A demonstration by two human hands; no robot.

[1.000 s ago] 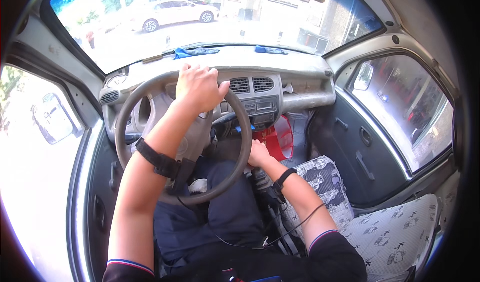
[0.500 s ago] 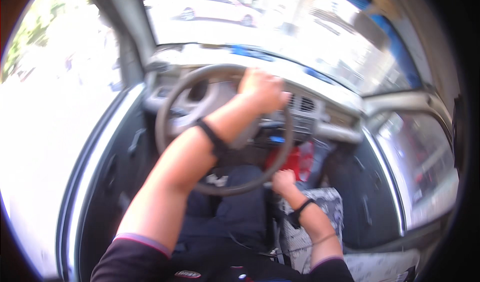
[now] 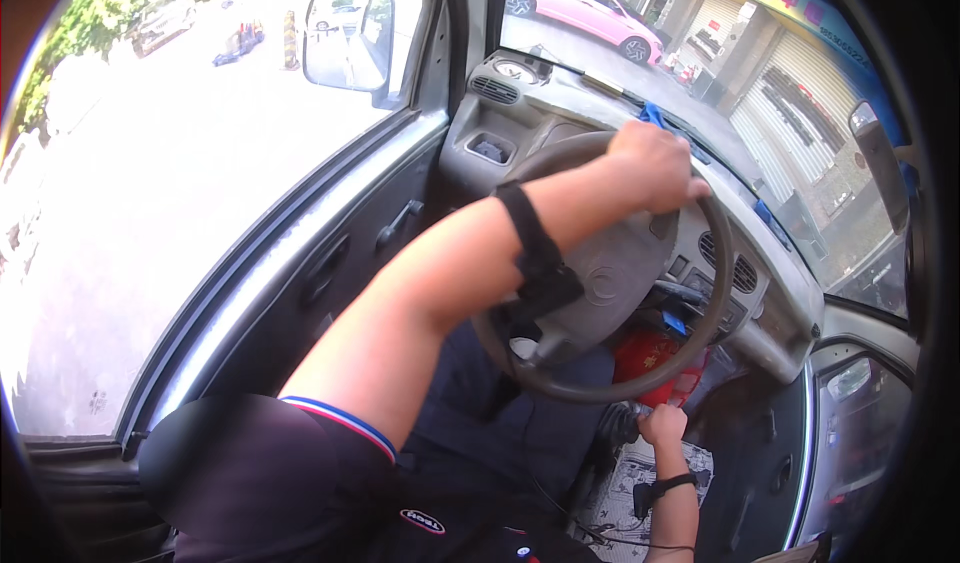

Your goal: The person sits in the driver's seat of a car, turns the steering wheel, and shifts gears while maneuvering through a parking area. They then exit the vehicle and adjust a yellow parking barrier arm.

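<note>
Over the last second the view swung left and tipped: the driver's-side door mirror [image 3: 348,38] now stood large in the side window [image 3: 200,293], and the steering wheel [image 3: 598,395] sat farther right and slanted. The car [image 3: 585,8] outside, washed nearly white earlier, read pink through the windscreen. Holds looked unchanged. Left hand [image 3: 655,166] wrapped over the top of the rim, fingers closed, thumb out to the right; forearm lay across the wheel's face. Right hand [image 3: 664,425] curled round the top of the gear lever [image 3: 618,425], knob hidden under it, lever low and right of the wheel, just in front of the patterned seat [image 3: 625,488]. Red bag [image 3: 632,353] beyond. Judged the shift one of gaze, with control of wheel and lever unbroken; could not tell whether the vehicle itself moved.
</note>
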